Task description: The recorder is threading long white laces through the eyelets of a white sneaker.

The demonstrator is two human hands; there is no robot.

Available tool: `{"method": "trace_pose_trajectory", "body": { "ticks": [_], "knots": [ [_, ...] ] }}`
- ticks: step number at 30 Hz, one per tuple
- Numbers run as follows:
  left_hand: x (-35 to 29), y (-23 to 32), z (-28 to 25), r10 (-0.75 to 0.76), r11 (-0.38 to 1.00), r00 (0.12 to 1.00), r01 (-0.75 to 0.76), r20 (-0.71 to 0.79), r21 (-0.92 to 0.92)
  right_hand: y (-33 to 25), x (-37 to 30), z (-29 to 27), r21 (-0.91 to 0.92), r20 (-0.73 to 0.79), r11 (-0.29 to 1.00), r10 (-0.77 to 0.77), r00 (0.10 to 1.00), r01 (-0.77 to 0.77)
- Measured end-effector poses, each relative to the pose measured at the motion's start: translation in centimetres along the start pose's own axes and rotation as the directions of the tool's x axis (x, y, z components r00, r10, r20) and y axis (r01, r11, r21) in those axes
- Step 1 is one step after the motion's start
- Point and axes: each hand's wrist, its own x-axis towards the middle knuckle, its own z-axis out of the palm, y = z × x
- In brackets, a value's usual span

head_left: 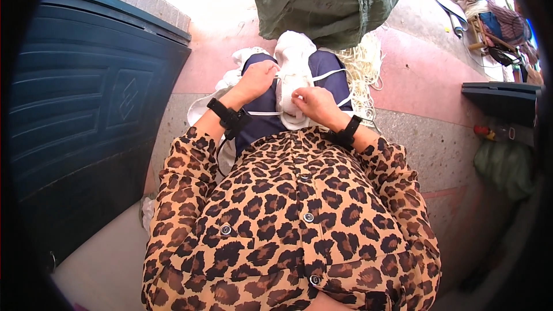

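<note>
Across my dark-blue trousered lap lies a long white fabric piece (295, 69), shaped like a shoe upper, with a mesh-like patch. A flat white lace (330, 73) loops out from its right side, and another stretch runs to the left. My left hand (261, 76) is closed beside the piece's left edge, its fingertips pinched; what they hold is too small to make out. Over the mesh patch, my right hand (314, 103) is closed with thumb and fingers together, and what is between them cannot be made out. Both wrists wear black bands.
A bundle of cream-white cords (363, 69) hangs right of my knees. More white pieces (230, 78) lie at my left. Ahead stands a large green woven sack (331, 3). A blue panelled door (86, 92) is at left; a dark-green bag (504, 167) sits at right.
</note>
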Motion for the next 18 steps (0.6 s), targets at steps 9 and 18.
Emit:
{"method": "trace_pose_trajectory", "body": {
  "ticks": [9, 18],
  "knots": [
    [-1.4, -2.0, 1.0, 0.085, 0.861, 0.996, -0.072, -0.004, 0.503, 0.2, 3.2, 3.3, -0.151, -0.17, 0.988, -0.009, 0.985, -0.017],
    [-2.0, -0.6, 2.0, 0.108, 0.823, 0.985, -0.015, -0.131, 0.568, 0.7, 4.1, 5.6, -0.312, -0.153, 0.948, -0.114, 0.982, 0.061]
  ]
}}
